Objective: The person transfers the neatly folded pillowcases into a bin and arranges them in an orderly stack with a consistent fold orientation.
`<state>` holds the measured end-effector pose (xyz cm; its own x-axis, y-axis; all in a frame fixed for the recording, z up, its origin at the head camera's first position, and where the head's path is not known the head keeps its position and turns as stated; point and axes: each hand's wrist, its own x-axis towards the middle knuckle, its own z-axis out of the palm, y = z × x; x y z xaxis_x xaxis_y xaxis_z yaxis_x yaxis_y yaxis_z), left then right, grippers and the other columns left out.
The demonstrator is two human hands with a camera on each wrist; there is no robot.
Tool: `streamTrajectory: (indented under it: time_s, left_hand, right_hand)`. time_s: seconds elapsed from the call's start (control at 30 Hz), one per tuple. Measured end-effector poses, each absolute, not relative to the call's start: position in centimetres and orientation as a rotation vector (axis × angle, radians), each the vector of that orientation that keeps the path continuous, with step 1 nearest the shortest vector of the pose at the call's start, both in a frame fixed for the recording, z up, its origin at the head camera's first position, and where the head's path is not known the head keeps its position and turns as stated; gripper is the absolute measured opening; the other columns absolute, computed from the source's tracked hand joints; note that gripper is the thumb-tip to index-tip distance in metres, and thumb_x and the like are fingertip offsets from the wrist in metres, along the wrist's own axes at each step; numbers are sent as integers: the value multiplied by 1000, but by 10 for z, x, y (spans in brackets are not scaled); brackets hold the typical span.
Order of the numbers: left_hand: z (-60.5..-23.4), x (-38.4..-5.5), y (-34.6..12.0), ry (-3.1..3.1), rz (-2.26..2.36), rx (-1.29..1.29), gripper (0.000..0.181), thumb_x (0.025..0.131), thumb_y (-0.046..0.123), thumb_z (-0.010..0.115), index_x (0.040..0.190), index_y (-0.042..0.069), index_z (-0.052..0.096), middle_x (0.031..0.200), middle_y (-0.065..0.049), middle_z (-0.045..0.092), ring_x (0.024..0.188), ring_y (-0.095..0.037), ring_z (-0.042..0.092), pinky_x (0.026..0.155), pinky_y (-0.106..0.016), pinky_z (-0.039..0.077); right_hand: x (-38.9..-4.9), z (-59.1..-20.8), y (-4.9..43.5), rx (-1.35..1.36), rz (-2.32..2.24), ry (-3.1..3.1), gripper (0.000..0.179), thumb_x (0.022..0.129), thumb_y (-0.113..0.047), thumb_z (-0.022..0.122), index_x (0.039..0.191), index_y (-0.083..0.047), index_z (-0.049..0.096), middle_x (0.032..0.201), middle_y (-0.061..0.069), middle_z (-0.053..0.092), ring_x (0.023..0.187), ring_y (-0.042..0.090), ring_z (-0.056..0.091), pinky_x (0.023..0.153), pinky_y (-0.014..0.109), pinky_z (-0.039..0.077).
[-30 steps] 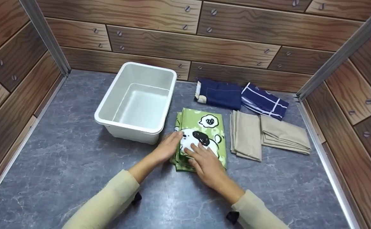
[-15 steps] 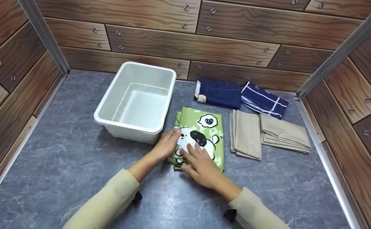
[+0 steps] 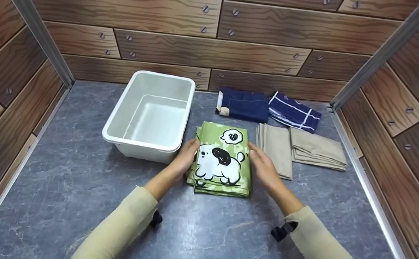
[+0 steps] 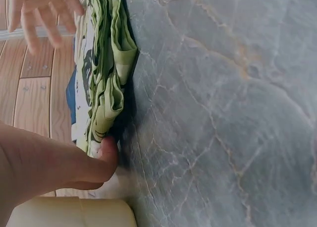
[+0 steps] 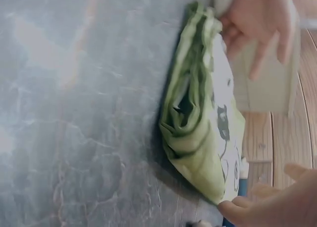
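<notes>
A folded green cloth (image 3: 223, 172) with a white cartoon dog print lies on the grey marbled surface. My left hand (image 3: 184, 160) is at its left edge, fingers mostly straight along the side. The left wrist view has the thumb (image 4: 106, 155) against one end of the layered cloth (image 4: 106, 78). On the opposite side, my right hand (image 3: 265, 167) lies along the right edge with extended fingers. In the right wrist view, the right hand's fingertips meet a corner of the cloth (image 5: 198, 152).
Close to the left hand stands a white plastic bin (image 3: 148, 144). Two folded beige cloths (image 3: 276, 151) lie right of the green one. Behind them are a navy folded cloth (image 3: 243, 104) and a navy cloth with white lines (image 3: 295, 111). Wood-patterned walls (image 3: 159, 43) enclose three sides.
My right hand has lifted off the top of the green cloth and moved right to its edge, uncovering the dog print. The left hand stays at the left edge.
</notes>
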<state>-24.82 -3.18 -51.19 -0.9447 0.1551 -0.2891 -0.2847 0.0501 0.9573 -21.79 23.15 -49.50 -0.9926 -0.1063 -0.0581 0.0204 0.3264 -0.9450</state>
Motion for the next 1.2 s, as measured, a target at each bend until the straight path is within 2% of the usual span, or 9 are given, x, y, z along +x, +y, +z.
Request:
streamTrajectory:
  time_s: [0.27,0.43,0.57,0.67,0.7,0.83,0.97,1.1,1.2]
  left_hand:
    - [-512,-249,-38,1773,2011,-237,60,104,47,35,156,19,23,157,-15,30,138,-34,37,108,-56,37]
    - [-512,-250,-38,1717,2014,-228,59,105,45,33,157,20,20,146,-18,44,125,-32,51,97,-46,46]
    - [-512,-253,-38,1716,2021,-250,57,105,45,33,155,20,24,136,-16,52,108,-26,58,87,-38,49]
    - [-513,-254,-38,1702,2044,-267,55,105,43,34,153,19,27,135,-15,52,103,-23,58,83,-36,51]
    - [-513,-254,-39,1696,2049,-267,54,105,43,33,153,19,27,136,-15,51,103,-23,58,83,-37,51]
    - [-512,-255,-39,1652,2068,-259,56,105,46,33,154,21,23,146,-18,43,115,-31,55,90,-46,51]
    - [-510,-255,-38,1601,2085,-259,62,104,51,33,156,22,16,156,-22,32,127,-40,47,99,-55,47]
    - [-511,-256,-38,1553,2109,-277,67,103,54,32,158,21,15,160,-23,20,135,-43,39,105,-59,42]
    - [-514,-256,-38,1513,2115,-293,69,102,55,31,159,19,16,158,-24,23,136,-43,39,107,-57,40]
  right_hand:
    - [-223,-495,251,152,-1906,2148,59,109,-43,22,160,-12,18,164,24,12,148,50,13,115,71,15]
    - [-224,-494,260,219,-1818,2202,60,109,-43,21,160,-12,17,164,24,8,147,51,15,112,74,18]
    - [-224,-492,261,146,-1697,2348,62,109,-40,25,158,-3,19,164,24,13,149,46,14,118,65,16]
    - [-223,-494,256,60,-1589,2465,61,109,-37,30,156,3,23,162,24,21,150,40,17,123,54,14]
    - [-223,-494,255,41,-1571,2488,61,109,-36,32,155,3,24,161,24,22,150,40,18,123,52,15]
    - [-222,-495,252,78,-1684,2370,58,109,-37,33,157,-5,25,163,23,19,147,47,21,115,65,26]
    - [-222,-494,254,156,-1862,2149,58,109,-38,29,159,-9,20,165,23,6,146,55,10,114,70,21]
    - [-224,-495,257,226,-2003,1954,60,109,-41,27,160,-11,18,165,24,1,149,50,3,117,67,17]
    - [-225,-496,258,272,-2067,1801,63,108,-46,26,161,-14,14,166,22,-1,151,46,2,116,68,18]
